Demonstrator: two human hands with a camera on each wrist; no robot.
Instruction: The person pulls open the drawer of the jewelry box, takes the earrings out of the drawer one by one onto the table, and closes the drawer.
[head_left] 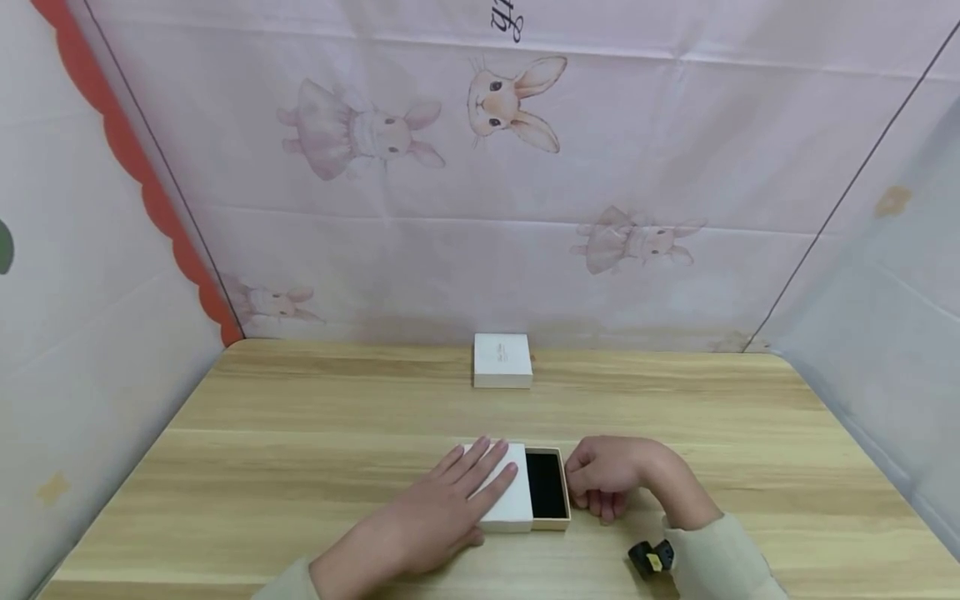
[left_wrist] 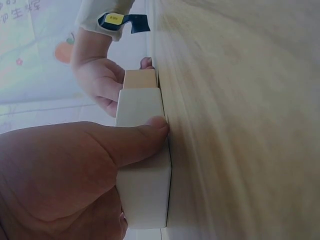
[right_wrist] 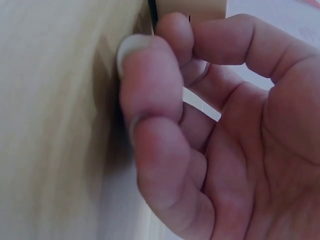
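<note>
A white drawer box lies on the wooden table in front of me, its sleeve (head_left: 510, 502) to the left and its drawer (head_left: 546, 485) drawn partly out to the right. Black lining shows inside the drawer. My left hand (head_left: 438, 510) rests on the sleeve with fingers spread and fairly straight; in the left wrist view its thumb (left_wrist: 142, 140) presses the near side. At the drawer's right end my right hand (head_left: 611, 473) has thumb and curled fingers together, pinching at its edge. The exact grip point is hidden behind the fingers (right_wrist: 152, 75).
Another white box (head_left: 502, 360) with small lettering on its lid stands at the table's back edge. Cloth printed with rabbits (head_left: 517, 100) hangs behind the table (head_left: 337, 392). A black strap with a yellow tag (head_left: 652, 558) is at the right sleeve cuff.
</note>
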